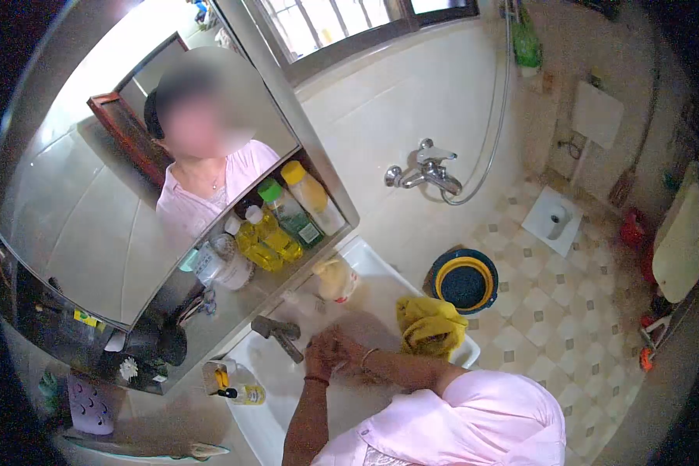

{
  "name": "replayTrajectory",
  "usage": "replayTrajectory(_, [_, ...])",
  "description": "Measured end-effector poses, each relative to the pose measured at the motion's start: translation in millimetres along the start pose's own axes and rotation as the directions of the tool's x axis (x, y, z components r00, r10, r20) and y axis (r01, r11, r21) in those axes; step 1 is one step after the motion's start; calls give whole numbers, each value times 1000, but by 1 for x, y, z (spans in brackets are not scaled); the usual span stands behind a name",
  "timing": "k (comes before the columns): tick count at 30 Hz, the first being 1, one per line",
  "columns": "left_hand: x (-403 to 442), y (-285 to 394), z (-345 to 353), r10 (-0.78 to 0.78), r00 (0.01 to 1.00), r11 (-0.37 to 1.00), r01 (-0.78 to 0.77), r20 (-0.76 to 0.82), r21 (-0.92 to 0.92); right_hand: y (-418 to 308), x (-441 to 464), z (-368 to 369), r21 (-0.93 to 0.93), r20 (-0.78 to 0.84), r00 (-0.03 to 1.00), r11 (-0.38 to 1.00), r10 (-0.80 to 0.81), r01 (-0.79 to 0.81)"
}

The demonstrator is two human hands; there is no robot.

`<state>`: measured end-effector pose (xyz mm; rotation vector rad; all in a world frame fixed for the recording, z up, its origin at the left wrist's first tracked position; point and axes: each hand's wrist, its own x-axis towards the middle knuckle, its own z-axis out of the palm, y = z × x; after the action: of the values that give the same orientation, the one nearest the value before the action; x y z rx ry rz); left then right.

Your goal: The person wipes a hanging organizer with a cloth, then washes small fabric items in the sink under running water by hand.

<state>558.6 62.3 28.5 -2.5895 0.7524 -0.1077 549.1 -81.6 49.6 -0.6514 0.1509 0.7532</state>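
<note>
Over the white sink (245, 423), my left hand (318, 356) and my right hand (348, 351) are pressed together, just beside the spout of the dark faucet (281, 335). The fingers are bent and overlap; whether anything is between them is too small to make out. A cream-coloured bottle (335, 281) stands on the sink's back rim, above the hands. A yellow cloth (431, 328) hangs over the sink's right edge. At the left corner of the sink sits a small bottle of yellow liquid (248, 394).
A mirror cabinet (349, 208) with several bottles on its shelf overhangs the sink's back. A wall tap (435, 177) with a hose is at upper centre. On the tiled floor lie a round basin (464, 281) and a squat toilet (554, 220).
</note>
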Motion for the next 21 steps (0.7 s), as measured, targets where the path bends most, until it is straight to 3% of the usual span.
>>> replayTrajectory(1, [2,3,-2,-147,989,775,94,-33,-625,-2,-2,14,146,44,991,980,130,-135])
replayTrajectory(2, [0,5,-6,-248,969,756,188,-9,-627,0,3,23,281,107,962,921,251,-271])
replayTrajectory(3, [-5,7,-9,-348,937,726,282,20,-628,12,11,30,280,108,961,919,256,-277])
replayTrajectory(4, [-10,10,-13,-446,894,684,376,50,-626,36,29,26,281,167,982,950,92,-137])
replayTrajectory(6, [-19,7,-16,-606,780,623,586,153,-518,58,59,15,282,227,972,959,-56,-11])
replayTrajectory(8, [-27,-5,-8,-713,637,581,770,293,-263,76,79,5,134,108,994,990,19,-33])
replayTrajectory(9, [-34,-21,34,-621,689,443,702,373,-557,95,77,3,59,46,997,996,68,-71])
replayTrajectory(10, [-46,-25,20,-564,736,495,664,374,-560,86,70,14,-249,85,994,967,68,-45])
replayTrajectory(11, [-58,-28,9,-504,779,543,621,372,-565,79,65,23,-530,124,990,848,68,8])
replayTrajectory(12, [-71,-31,-6,-441,818,586,574,369,-573,80,64,29,-699,179,984,706,18,114])
replayTrajectory(13, [-88,-29,76,-525,668,-78,579,527,-812,80,63,34,-782,226,973,590,-36,203])
replayTrajectory(14, [-95,-35,51,-422,873,764,488,246,-423,79,62,39,-818,259,964,516,-66,255])
replayTrajectory(15, [-104,-36,45,-454,891,772,407,24,-489,80,60,41,-837,276,958,471,-77,280])
replayTrajectory(17, [-120,-45,14,-454,858,327,410,238,-852,79,57,42,-845,267,961,462,-70,269])
replayTrajectory(18, [-125,-39,-26,-448,600,-522,426,663,-739,75,61,41,-847,252,966,467,-62,252])
replayTrajectory(19, [-135,-38,-34,-480,498,-556,464,722,-690,73,66,39,-848,226,973,483,-38,216])
replayTrajectory(20, [-149,-38,-14,-485,478,-567,466,732,-679,73,76,37,-846,193,981,508,9,162])
replayTrajectory(21, [-164,-38,17,-723,541,-117,519,431,-847,76,89,33,-842,156,986,530,62,100])
